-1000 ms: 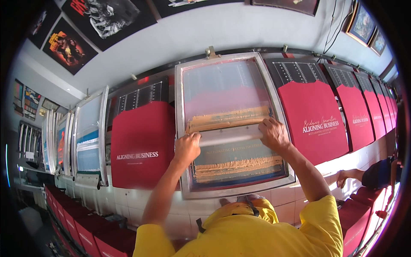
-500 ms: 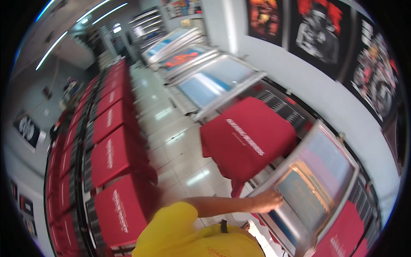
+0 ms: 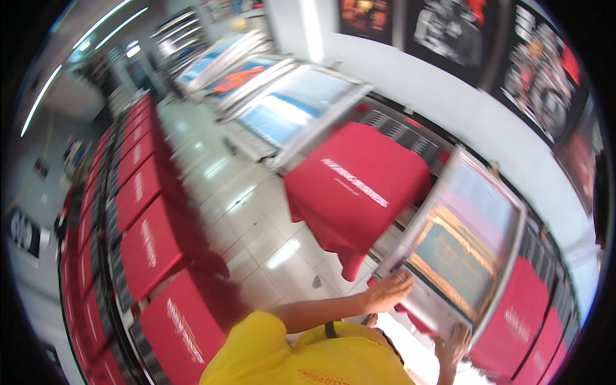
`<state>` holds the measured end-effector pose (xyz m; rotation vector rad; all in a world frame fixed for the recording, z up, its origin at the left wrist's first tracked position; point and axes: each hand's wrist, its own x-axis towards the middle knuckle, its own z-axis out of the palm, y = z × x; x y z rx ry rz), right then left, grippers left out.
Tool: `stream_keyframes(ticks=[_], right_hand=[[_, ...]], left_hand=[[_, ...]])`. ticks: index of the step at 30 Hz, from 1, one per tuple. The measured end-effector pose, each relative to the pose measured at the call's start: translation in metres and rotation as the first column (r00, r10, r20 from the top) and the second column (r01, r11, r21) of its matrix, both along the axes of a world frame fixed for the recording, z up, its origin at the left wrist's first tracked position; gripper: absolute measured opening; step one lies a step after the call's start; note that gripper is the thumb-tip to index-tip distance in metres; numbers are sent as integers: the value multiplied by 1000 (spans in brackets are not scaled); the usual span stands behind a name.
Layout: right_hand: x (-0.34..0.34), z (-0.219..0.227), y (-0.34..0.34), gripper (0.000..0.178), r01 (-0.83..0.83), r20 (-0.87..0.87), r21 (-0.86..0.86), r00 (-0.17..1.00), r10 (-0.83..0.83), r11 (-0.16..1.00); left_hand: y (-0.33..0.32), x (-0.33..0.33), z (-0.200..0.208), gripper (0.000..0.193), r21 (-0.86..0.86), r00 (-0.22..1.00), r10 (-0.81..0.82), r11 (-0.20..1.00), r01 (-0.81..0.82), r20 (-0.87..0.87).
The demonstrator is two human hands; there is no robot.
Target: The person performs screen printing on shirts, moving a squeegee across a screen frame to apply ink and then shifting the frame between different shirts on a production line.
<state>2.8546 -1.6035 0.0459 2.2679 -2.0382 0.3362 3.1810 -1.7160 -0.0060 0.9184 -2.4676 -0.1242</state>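
Note:
A silk-screen printing frame point(image 3: 516, 253) lies tilted in front of me at the right, with a metal border, tape around its mesh and a dark green middle area. My left hand point(image 3: 388, 290) is closed at its near left corner, fingers curled over the metal edge. At the near right corner my right hand point(image 3: 453, 346) grips the same edge, its fingers partly blurred. Red printed cloth shows under and beside the frame. Just to the left, a red shirt point(image 3: 359, 186) with white lettering lies spread over a board and hangs off its front.
Long rows of boards with red shirts point(image 3: 154, 237) run along the left. A tiled floor aisle point(image 3: 256, 224) lies between. Farther along the right bench rest several more screen frames point(image 3: 301, 106). Another red shirt point(image 3: 513, 321) lies right of my frame. Posters point(image 3: 446, 38) hang on the wall.
My view has shifted, so the scene sits a little further left and up. My right hand has come more fully into view at the frame's near right corner. Both hands remain at the frame.

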Motion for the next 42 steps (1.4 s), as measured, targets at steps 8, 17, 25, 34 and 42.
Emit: stream_keyframes(ticks=[8, 17, 25, 34, 42], right_hand=[[-50, 17, -20, 34, 413, 381, -39, 848, -368, 910], [-118, -62, -43, 23, 715, 687, 46, 484, -542, 697], [-123, -75, -54, 20, 774, 740, 6, 423, -524, 634], [-127, -87, -61, 25, 774, 734, 30, 412, -539, 633], [-137, -79, -49, 24, 692, 748, 45, 455, -483, 721]], left_hand=[[-48, 25, 52, 56, 306, 931, 295, 925, -223, -214], [-84, 37, -9, 25, 440, 891, 423, 841, -317, -167], [-105, 29, -2, 28, 489, 854, 513, 768, -413, -86], [-120, 39, -4, 39, 670, 843, 525, 669, -324, -117], [-114, 36, 37, 38, 615, 840, 481, 749, -246, -250]])
